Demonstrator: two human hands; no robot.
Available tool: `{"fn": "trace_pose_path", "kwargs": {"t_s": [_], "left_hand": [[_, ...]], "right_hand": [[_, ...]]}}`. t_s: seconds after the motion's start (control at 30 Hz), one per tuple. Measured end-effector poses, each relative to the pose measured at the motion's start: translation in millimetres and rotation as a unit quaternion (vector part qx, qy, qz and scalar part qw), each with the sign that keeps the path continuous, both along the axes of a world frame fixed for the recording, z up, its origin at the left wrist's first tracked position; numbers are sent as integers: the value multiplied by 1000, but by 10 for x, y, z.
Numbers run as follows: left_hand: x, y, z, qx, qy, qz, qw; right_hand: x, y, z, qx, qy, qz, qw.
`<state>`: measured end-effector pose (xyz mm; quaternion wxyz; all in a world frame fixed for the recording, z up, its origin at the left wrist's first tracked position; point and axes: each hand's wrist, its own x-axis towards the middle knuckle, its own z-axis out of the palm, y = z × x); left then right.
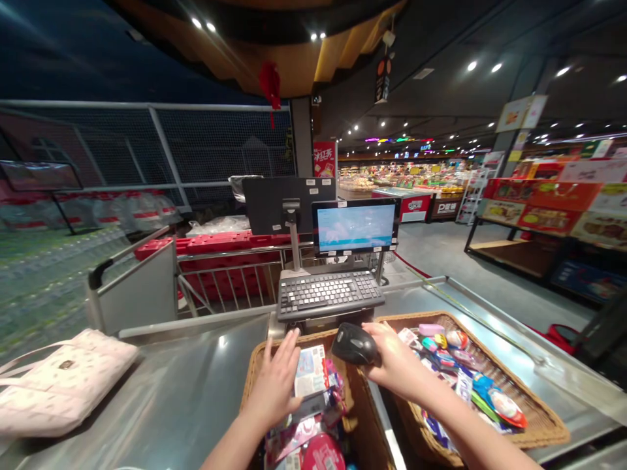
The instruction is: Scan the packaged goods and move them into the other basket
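In front of the keyboard (330, 292), a black scanner (353, 344) is being gripped by the right hand (386, 359); packets (311, 371) are being partly covered by the left hand (277, 378), fingers spread.

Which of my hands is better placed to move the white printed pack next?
Probably your left hand: it is beside the white printed pack, whereas your right hand is occupied with the black scanner.

Black scanner (353, 344), tan basket (551, 433)

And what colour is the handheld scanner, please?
The handheld scanner is black, as the head view shows.
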<state>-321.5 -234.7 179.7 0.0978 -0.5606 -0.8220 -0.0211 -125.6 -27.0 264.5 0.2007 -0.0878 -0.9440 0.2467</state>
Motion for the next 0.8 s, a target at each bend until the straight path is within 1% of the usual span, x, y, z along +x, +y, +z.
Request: {"fn": "trace_pose_path", "kwargs": {"t_s": [0.1, 0.23, 0.37, 0.47, 0.57, 0.7, 0.8], "left_hand": [[111, -5, -112, -46, -51, -26, 997], [258, 48, -234, -97, -128, -79, 984], [383, 167, -309, -129, -167, -135, 968], [442, 295, -324, -139, -186, -157, 960], [479, 449, -260, -120, -185, -157, 963], [562, 722, -58, -64, -153, -153, 974], [691, 1002, 64, -19, -133, -172, 976]], "right_hand": [[36, -55, -52, -16, -3, -5, 1000], [97, -76, -151, -33, -15, -8, 999], [175, -43, -217, -34, -26, -16, 999], [248, 9, -205, -31, -18, -21, 999], [346, 94, -147, -23, -6, -29, 999], [538, 282, -48, -18, 22, -55, 998], [726, 478, 10, -14, 48, -85, 995]]}}
